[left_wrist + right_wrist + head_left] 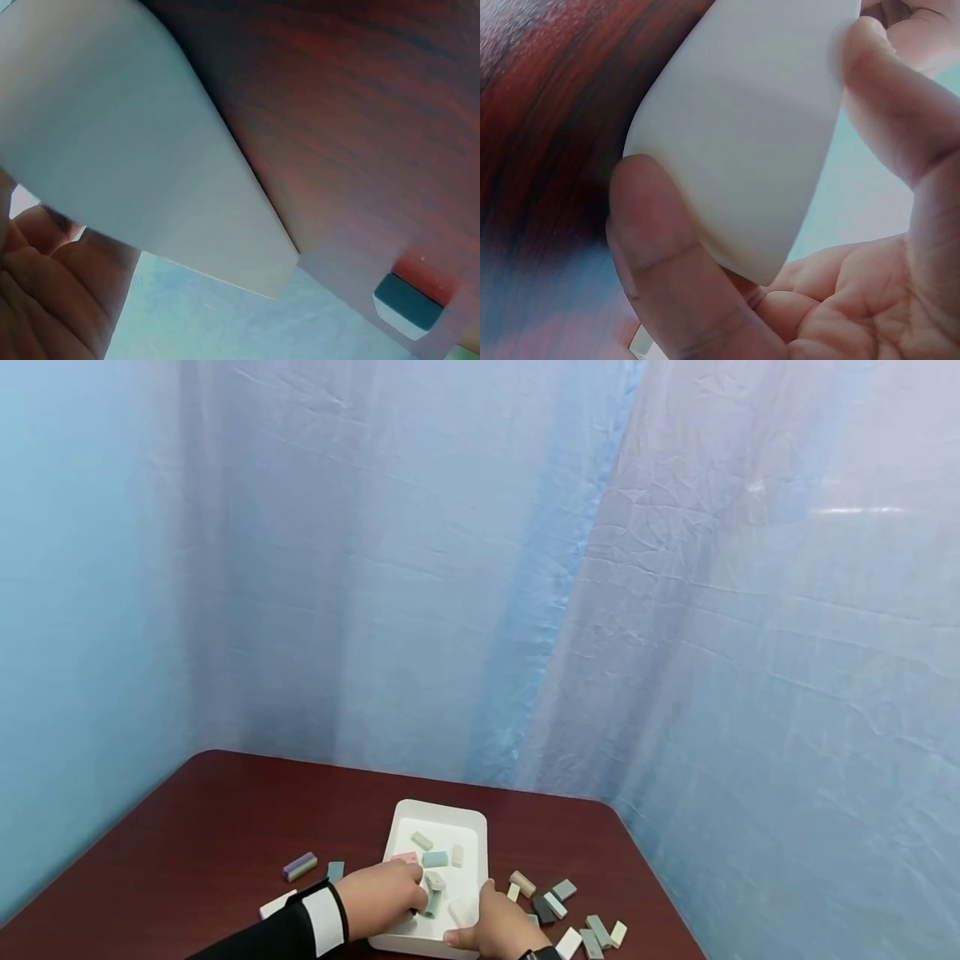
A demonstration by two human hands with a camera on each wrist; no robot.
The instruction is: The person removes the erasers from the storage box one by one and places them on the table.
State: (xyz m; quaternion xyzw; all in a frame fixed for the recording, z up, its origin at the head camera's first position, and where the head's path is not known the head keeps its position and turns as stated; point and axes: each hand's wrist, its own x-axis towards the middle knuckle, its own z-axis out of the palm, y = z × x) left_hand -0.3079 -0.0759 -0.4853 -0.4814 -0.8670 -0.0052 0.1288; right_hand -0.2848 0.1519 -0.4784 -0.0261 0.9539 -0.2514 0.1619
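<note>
A white tray (474,827) sits on the dark red table (210,827) and holds several pastel blocks. My left hand (415,897) reaches over the tray's near left side, and its curled fingers close on a teal-green block (433,904) inside. In the left wrist view only the palm of my left hand (45,300) shows beside the tray's outer wall (127,142). My right hand (474,917) grips the tray's near right corner. In the right wrist view its thumb (656,232) and a finger (877,82) pinch the tray corner (757,127).
Loose blocks lie on the table left of the tray, among them a purple-green one (300,866), a teal one (335,870) and a white one (276,905). Several more blocks (558,902) lie to the right. Blue sheeting hangs behind the table's far edge.
</note>
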